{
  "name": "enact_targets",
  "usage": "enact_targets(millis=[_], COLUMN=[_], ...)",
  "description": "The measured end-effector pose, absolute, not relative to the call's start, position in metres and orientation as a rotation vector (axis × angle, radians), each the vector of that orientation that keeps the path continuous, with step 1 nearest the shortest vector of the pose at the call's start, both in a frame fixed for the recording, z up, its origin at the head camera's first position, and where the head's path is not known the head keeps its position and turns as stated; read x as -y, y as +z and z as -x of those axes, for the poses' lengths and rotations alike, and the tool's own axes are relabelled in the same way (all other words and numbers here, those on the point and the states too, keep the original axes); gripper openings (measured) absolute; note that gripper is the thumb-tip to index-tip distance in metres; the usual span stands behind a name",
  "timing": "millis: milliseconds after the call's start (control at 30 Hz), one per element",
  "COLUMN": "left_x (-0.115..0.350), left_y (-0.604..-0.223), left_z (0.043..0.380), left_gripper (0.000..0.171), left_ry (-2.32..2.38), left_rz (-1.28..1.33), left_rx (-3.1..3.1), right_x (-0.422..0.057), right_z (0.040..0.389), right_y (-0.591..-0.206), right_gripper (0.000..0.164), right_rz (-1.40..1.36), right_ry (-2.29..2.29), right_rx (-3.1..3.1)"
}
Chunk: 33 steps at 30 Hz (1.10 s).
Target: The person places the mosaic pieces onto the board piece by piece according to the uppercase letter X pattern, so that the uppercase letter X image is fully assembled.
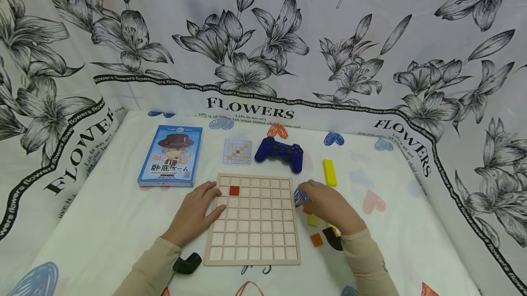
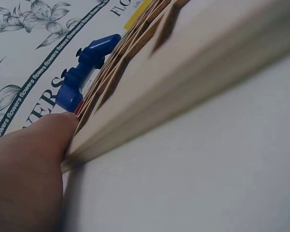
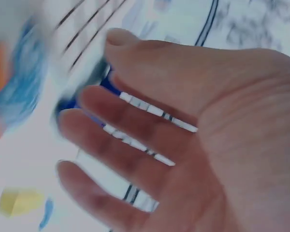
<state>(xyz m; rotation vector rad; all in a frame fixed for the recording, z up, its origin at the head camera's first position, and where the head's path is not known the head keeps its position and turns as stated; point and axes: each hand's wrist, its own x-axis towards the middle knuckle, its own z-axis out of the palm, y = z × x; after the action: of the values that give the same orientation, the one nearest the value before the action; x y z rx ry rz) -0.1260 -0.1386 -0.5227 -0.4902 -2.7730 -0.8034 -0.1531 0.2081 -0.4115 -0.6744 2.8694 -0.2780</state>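
Note:
A pale wooden grid board [image 1: 253,262] lies flat, with one red tile [image 1: 234,190] in a cell near its upper left. My left hand [image 1: 197,209] rests along the board's left edge, the thumb reaching onto the edge strip. In the left wrist view, the hand touches the board's side [image 2: 183,92]. To the right of the board hovers my right hand [image 1: 329,204], its fingers spread a little apart and the palm bare in the right wrist view. Below and beside it lie orange tiles [image 1: 316,240], a yellow-green tile [image 1: 313,220] and a dark curved piece [image 1: 332,239], partly covered by the sleeve.
Behind the board are a blue boxed game [image 1: 170,156], a small card with a coloured grid [image 1: 237,152] and a blue game controller [image 1: 280,153]. A yellow block [image 1: 330,172] lies at the right. Near the left sleeve sits a black bent object [image 1: 187,263].

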Motion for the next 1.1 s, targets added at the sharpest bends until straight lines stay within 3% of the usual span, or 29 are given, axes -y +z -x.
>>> enact_targets(millis=[167, 367, 1100], left_x=[0.139, 0.138, 0.139], left_y=[-0.522, -0.522, -0.523], left_z=[0.126, 0.127, 0.125], left_gripper=[0.041, 0.041, 0.039], left_ry=[-0.782, -0.796, -0.813], left_rz=[0.495, 0.491, 0.474], left_rx=[2.784, 2.779, 2.792], right_x=[-0.257, -0.286, -0.287], right_z=[0.136, 0.124, 0.116], right_y=[-0.417, -0.433, -0.457], right_gripper=[0.033, 0.033, 0.023], right_rz=[0.347, 0.175, 0.163], right_ry=[-0.289, -0.441, -0.488], right_rx=[-2.835, -2.762, -2.817])
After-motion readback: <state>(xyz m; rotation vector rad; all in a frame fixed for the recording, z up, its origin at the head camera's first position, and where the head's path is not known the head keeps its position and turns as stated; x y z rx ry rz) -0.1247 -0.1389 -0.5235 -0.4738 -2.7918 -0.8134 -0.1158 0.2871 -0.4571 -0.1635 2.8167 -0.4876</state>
